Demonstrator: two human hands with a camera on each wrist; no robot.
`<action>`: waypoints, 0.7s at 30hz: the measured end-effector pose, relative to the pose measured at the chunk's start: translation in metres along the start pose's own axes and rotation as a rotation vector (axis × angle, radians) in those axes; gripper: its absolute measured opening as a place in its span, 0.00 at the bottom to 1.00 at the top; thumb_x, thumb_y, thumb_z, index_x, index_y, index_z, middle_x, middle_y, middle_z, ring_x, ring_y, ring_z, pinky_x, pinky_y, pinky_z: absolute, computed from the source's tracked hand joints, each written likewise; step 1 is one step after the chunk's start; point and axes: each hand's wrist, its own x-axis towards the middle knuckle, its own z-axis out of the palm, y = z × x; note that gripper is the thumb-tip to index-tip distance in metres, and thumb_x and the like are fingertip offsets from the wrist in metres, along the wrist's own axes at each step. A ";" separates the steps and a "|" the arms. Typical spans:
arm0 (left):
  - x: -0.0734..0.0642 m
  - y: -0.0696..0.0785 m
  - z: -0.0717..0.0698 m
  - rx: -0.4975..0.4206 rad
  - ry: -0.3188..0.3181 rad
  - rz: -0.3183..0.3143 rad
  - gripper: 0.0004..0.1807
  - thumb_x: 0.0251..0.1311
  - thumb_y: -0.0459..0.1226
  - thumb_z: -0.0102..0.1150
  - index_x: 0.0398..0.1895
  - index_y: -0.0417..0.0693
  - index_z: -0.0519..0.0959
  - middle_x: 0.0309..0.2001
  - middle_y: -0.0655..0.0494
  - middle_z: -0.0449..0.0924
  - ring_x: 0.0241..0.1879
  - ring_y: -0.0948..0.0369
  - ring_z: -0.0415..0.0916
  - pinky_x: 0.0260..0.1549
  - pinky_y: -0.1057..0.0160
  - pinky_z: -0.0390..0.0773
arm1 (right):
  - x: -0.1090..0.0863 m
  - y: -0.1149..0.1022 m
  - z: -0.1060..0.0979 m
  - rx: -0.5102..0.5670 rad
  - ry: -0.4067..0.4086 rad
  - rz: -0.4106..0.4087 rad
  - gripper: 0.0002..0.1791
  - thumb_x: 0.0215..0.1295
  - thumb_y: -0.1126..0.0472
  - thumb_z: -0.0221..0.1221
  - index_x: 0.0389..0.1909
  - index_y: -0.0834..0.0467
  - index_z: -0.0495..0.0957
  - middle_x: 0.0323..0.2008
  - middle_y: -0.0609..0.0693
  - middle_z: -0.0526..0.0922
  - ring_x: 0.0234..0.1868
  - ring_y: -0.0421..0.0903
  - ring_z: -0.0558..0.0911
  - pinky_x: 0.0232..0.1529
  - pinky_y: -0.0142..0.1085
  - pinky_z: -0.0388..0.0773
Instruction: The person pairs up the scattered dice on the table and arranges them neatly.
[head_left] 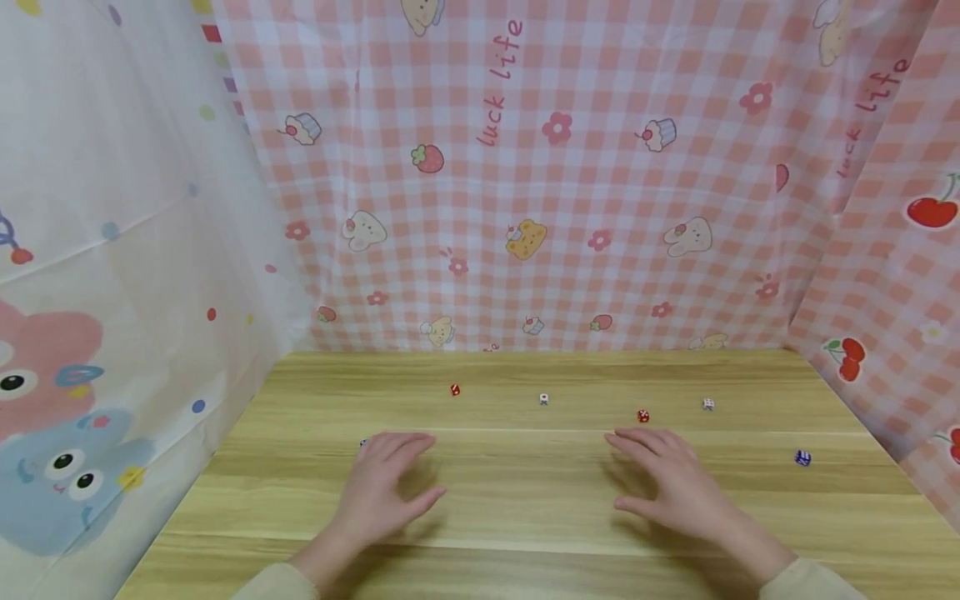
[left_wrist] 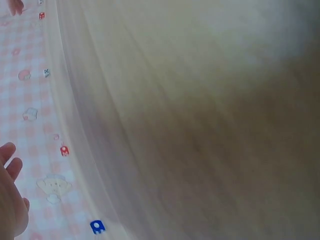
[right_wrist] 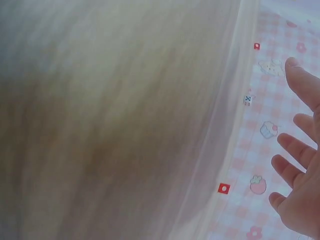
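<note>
My left hand (head_left: 378,492) hovers over the left part of the wooden table, fingers spread and holding nothing. Just beyond its fingertips a blue die (head_left: 363,442) shows, partly hidden by the hand. On the right my right hand (head_left: 671,483) mirrors it, thumb apart from the fingers, with nothing in it. A red die (head_left: 642,416) lies just past its fingertips, and a white die (head_left: 708,404) is a little farther back. Another blue die (head_left: 803,457) sits to the far right. Between the hands, toward the back, are a second red die (head_left: 455,389) and a second white die (head_left: 543,399).
The wood-grain table (head_left: 517,500) meets a pink checked cloth (head_left: 555,183) hanging along its back edge. A white cartoon-print cloth (head_left: 150,275) hangs on the left, and a cherry-print cloth (head_left: 892,275) on the right.
</note>
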 end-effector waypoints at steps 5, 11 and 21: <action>-0.003 -0.004 -0.005 -0.027 0.013 -0.033 0.33 0.45 0.51 0.74 0.54 0.44 0.80 0.51 0.53 0.82 0.51 0.52 0.76 0.55 0.42 0.66 | -0.004 0.004 -0.003 0.026 0.006 0.027 0.43 0.42 0.49 0.78 0.63 0.57 0.75 0.59 0.55 0.78 0.58 0.58 0.74 0.54 0.64 0.67; -0.007 -0.009 -0.007 -0.074 0.022 -0.083 0.33 0.41 0.45 0.78 0.54 0.43 0.81 0.51 0.52 0.83 0.52 0.51 0.76 0.56 0.45 0.65 | -0.008 0.011 -0.005 0.084 0.028 0.038 0.41 0.43 0.54 0.79 0.61 0.57 0.76 0.56 0.52 0.80 0.55 0.57 0.77 0.52 0.60 0.71; -0.009 -0.015 -0.014 -0.143 0.020 -0.180 0.33 0.39 0.39 0.81 0.53 0.40 0.81 0.50 0.52 0.83 0.51 0.51 0.76 0.53 0.50 0.70 | -0.015 0.020 -0.014 0.153 0.020 0.106 0.41 0.44 0.55 0.78 0.62 0.57 0.75 0.56 0.55 0.80 0.55 0.58 0.76 0.53 0.59 0.71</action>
